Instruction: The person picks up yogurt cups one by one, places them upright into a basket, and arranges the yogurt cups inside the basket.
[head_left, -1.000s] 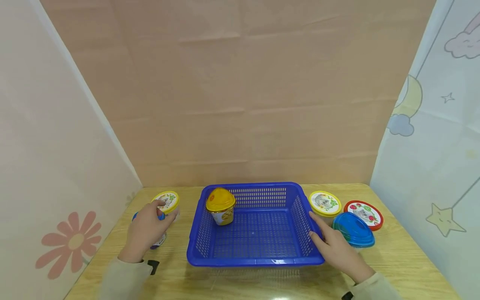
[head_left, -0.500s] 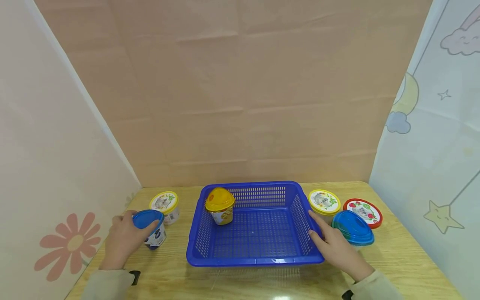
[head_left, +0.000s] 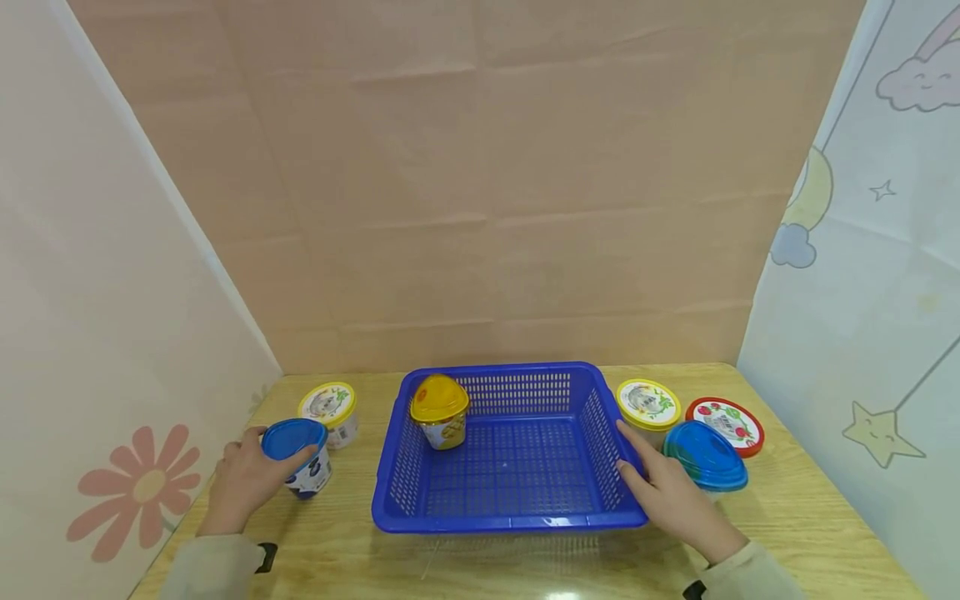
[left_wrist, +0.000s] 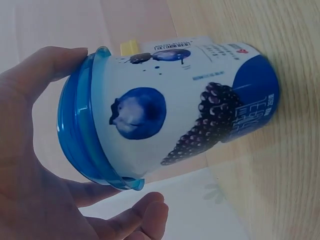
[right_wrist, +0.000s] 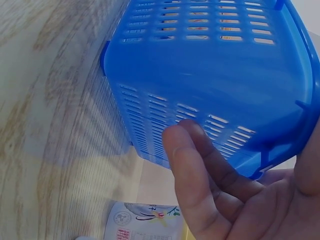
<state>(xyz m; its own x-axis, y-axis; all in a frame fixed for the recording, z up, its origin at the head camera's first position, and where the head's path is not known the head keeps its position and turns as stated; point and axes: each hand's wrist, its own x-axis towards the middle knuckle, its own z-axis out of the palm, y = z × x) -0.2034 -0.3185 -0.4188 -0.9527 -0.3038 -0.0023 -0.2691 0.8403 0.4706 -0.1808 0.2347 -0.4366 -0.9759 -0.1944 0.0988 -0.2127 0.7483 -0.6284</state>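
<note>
At the left of the table, my left hand [head_left: 247, 479] pinches the blue lid of a paper cup [head_left: 310, 477] between thumb and fingers. Blueberries and a blackberry are printed on the cup's side [left_wrist: 190, 110], and it stands upright on the wood. My right hand [head_left: 675, 504] grips the right rim of a blue plastic basket [head_left: 510, 524]. From the right wrist, its fingers [right_wrist: 187, 170] show bent under the rim, against the outer wall. Inside the basket, in the back left corner, is a cup with a yellow domed lid [head_left: 440, 400].
Behind the blueberry cup stands a yellow-lidded tub [head_left: 327, 405]. Right of the basket are another yellow-lidded tub [head_left: 649, 403], a red-lidded tub [head_left: 726, 426] and a cup with a blue domed lid [head_left: 705, 456]. Patterned walls [head_left: 847, 333] rise on both sides.
My left hand has shifted left and toward me, from over the blueberry cup to its left side, so the lid shows. My right hand and the basket have stayed put.
</note>
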